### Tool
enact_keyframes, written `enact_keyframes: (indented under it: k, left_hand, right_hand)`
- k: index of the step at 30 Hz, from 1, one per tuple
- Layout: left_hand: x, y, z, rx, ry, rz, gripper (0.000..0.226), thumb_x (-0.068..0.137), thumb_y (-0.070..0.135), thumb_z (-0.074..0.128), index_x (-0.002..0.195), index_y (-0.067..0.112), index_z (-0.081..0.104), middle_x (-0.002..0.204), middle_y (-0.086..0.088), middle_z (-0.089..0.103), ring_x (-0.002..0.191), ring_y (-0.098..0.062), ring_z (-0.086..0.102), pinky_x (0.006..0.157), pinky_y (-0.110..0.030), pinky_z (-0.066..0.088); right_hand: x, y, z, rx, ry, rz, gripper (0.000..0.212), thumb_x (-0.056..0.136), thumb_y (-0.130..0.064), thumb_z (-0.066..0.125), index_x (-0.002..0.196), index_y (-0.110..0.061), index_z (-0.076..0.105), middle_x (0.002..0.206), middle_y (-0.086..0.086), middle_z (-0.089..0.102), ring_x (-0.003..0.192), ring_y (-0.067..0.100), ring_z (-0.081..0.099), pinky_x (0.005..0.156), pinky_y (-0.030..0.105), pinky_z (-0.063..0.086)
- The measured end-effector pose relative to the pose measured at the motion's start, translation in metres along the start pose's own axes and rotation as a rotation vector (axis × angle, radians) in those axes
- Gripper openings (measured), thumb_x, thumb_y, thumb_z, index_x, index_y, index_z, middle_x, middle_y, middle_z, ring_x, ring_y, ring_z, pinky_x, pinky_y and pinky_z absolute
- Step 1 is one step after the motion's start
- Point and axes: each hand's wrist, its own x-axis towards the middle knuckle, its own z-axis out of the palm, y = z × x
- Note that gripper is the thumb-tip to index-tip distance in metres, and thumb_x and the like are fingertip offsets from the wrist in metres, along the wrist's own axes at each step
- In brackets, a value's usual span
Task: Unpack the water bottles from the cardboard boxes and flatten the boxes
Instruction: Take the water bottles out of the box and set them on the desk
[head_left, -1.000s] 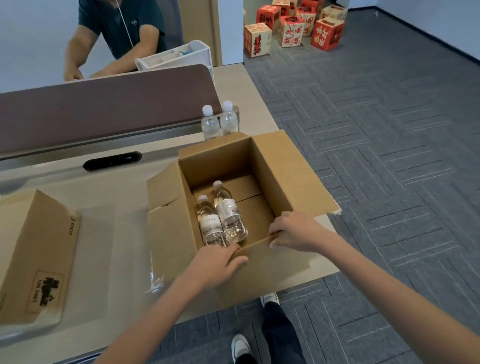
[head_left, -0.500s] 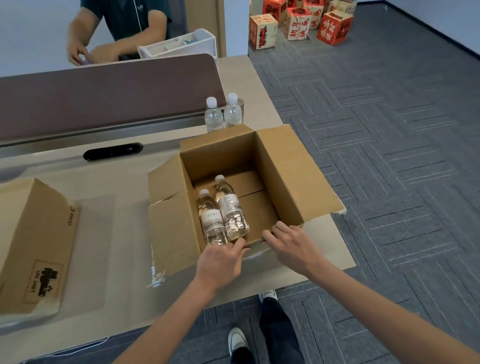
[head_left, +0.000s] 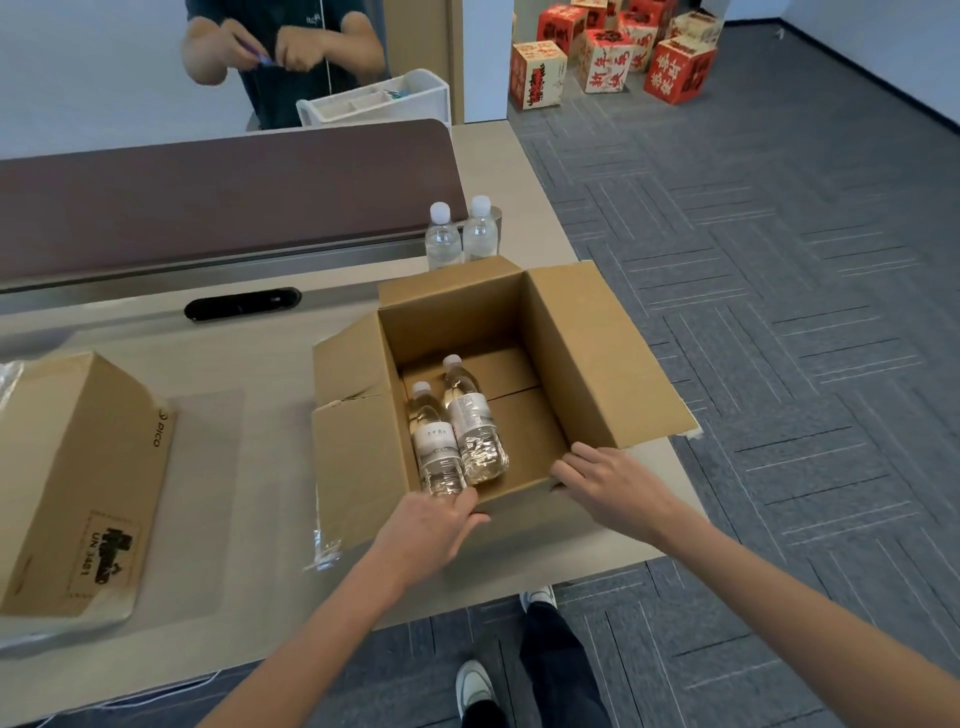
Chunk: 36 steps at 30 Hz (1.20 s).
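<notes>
Though some bottles are out, this job looks less than half done. On the left, a closed brown cardboard box (head_left: 78, 483) lies on the pale surface (head_left: 249, 467). It looks shut, so I cannot tell what is inside. It has to be opened, emptied and pressed flat.

In the middle sits the open brown cardboard box (head_left: 587, 364) with its flaps spread out. Two clear plastic water bottles (head_left: 457, 436) with white caps lie side by side on its bottom, close to the left wall. They have to come out. Just behind this box, two more clear water bottles (head_left: 460, 239) stand up on the surface, touching each other. I think these ones are already unpacked.

The left hand (head_left: 431, 525) curls its fingers over the near edge of the open box, right by the bottoms of the lying bottles. I cannot tell if it touches them. To the right, the right hand (head_left: 608, 483) holds the same edge near the corner, fingers on top and thumb on the outside.

No box is flat yet.
</notes>
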Motion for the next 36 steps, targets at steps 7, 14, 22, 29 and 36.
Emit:
enact_keyframes:
  k: [7, 14, 22, 29, 36]
  left_hand:
    - [-0.003, -0.017, 0.000, 0.007, 0.026, 0.140, 0.029, 0.097, 0.041, 0.045, 0.087, 0.017, 0.058, 0.046, 0.015, 0.035, 0.035, -0.001, 0.021, 0.035, -0.011, 0.022]
    - [-0.008, -0.022, -0.002, -0.082, 0.132, 0.161, 0.019, 0.084, 0.033, 0.064, 0.090, 0.017, 0.055, 0.048, 0.012, 0.049, 0.038, -0.001, 0.023, 0.040, -0.012, 0.035]
    - [-0.009, -0.036, 0.000, -0.074, 0.103, 0.217, 0.033, 0.100, 0.046, 0.029, 0.093, 0.019, 0.047, 0.054, 0.010, 0.054, 0.040, -0.003, 0.049, 0.047, -0.017, 0.048]
    - [-0.003, -0.045, -0.010, -0.104, 0.078, 0.261, 0.055, 0.106, 0.049, 0.014, 0.091, 0.024, 0.061, 0.067, 0.009, 0.065, 0.057, -0.005, 0.061, 0.054, -0.019, 0.052]
    - [0.009, -0.045, -0.019, -0.116, 0.112, 0.164, 0.047, 0.105, 0.042, 0.025, 0.089, 0.027, 0.067, 0.078, 0.010, 0.070, 0.071, -0.006, 0.064, 0.069, -0.023, 0.051]
  right_hand:
    - [-0.023, 0.000, -0.002, -0.016, -0.028, 0.237, 0.038, 0.068, 0.002, 0.077, 0.098, -0.013, 0.059, 0.082, -0.003, 0.056, 0.069, 0.015, 0.054, 0.045, 0.022, 0.037]
    - [-0.018, -0.015, -0.004, -0.042, -0.012, 0.256, 0.044, 0.053, 0.014, 0.063, 0.088, -0.012, 0.057, 0.069, -0.002, 0.054, 0.056, 0.015, 0.049, 0.042, 0.020, 0.020]
    - [-0.019, -0.027, 0.000, 0.119, 0.052, 0.353, 0.017, 0.079, -0.006, 0.073, 0.086, -0.014, 0.061, 0.075, -0.005, 0.058, 0.066, 0.014, 0.051, 0.048, 0.021, 0.039]
    - [-0.018, -0.026, -0.001, 0.140, 0.044, 0.355, 0.009, 0.090, -0.022, 0.054, 0.089, -0.015, 0.060, 0.081, -0.004, 0.058, 0.077, 0.015, 0.052, 0.055, 0.023, 0.043]
    - [0.018, -0.024, -0.014, 0.198, 0.179, 0.412, 0.014, 0.091, -0.015, 0.049, 0.087, -0.014, 0.062, 0.081, -0.003, 0.062, 0.077, 0.015, 0.052, 0.051, 0.025, 0.045]
